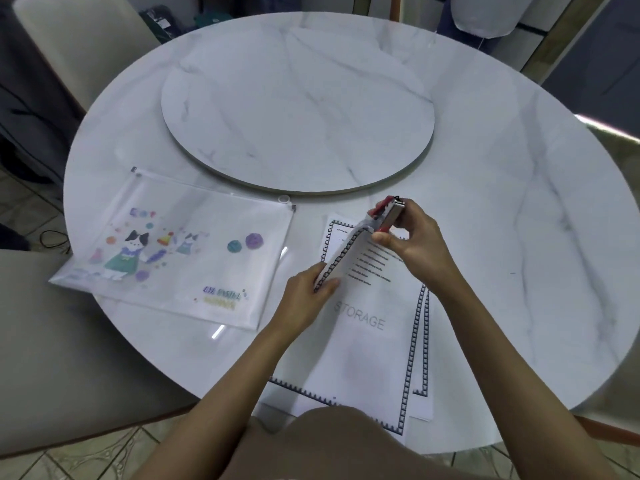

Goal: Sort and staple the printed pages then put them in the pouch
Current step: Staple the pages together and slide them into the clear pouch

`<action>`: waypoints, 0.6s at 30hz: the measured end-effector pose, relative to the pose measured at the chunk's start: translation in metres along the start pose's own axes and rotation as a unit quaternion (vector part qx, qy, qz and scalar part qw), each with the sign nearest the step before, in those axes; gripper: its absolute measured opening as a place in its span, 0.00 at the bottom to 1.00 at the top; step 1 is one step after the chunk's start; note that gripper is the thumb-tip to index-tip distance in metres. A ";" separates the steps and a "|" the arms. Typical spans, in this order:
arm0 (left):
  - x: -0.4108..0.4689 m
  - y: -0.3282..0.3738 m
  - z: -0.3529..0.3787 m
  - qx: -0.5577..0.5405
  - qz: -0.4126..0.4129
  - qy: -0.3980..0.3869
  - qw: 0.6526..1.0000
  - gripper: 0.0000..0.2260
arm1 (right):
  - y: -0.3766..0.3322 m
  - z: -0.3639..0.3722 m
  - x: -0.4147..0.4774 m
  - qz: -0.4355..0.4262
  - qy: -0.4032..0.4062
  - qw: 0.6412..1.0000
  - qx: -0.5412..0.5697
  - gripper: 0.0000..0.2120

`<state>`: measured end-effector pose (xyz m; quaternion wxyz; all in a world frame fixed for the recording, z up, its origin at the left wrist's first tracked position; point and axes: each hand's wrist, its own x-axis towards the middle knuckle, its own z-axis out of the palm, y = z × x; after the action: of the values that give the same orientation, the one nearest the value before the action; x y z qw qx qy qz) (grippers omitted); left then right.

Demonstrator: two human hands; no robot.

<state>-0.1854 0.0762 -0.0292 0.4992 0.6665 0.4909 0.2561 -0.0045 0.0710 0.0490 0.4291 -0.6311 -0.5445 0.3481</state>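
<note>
Head view: stapler (388, 213) in right grip (414, 237) meets pages (375, 306).

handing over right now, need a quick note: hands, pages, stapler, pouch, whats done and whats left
Left hand: pinches the raised left edge of the printed pages.
Right hand: grips the red stapler, its mouth at the pages' top left corner.
Other sheets lie fanned beneath on the table.
Pouch: flat on the table to the left, no pages inside.
Done: pages stacked.
Left: finish the staple (cannot tell if it is in), then put the pages in the pouch.
</note>
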 end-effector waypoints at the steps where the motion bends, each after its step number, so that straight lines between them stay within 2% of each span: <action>1: -0.002 -0.003 0.002 0.008 -0.006 0.004 1.000 0.09 | 0.002 -0.002 0.000 -0.002 0.017 1.000 0.005 0.16; 7: -0.007 -0.021 0.000 0.027 -0.041 0.027 0.998 0.08 | 0.023 -0.018 -0.007 0.026 0.073 0.997 -0.017 0.15; 12: -0.011 -0.033 -0.001 0.042 -0.063 0.055 0.996 0.09 | 0.059 -0.040 -0.029 0.083 0.106 0.983 -0.121 0.21; 18: -0.010 -0.036 0.003 0.068 -0.065 0.078 0.992 0.10 | 0.110 -0.075 -0.060 0.152 0.125 0.951 -0.239 0.24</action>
<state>-0.2009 0.0662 -0.0619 0.4283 0.6435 0.5871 0.2404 0.0960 -0.0043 -0.0248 0.2719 -0.8288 -0.4517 0.1874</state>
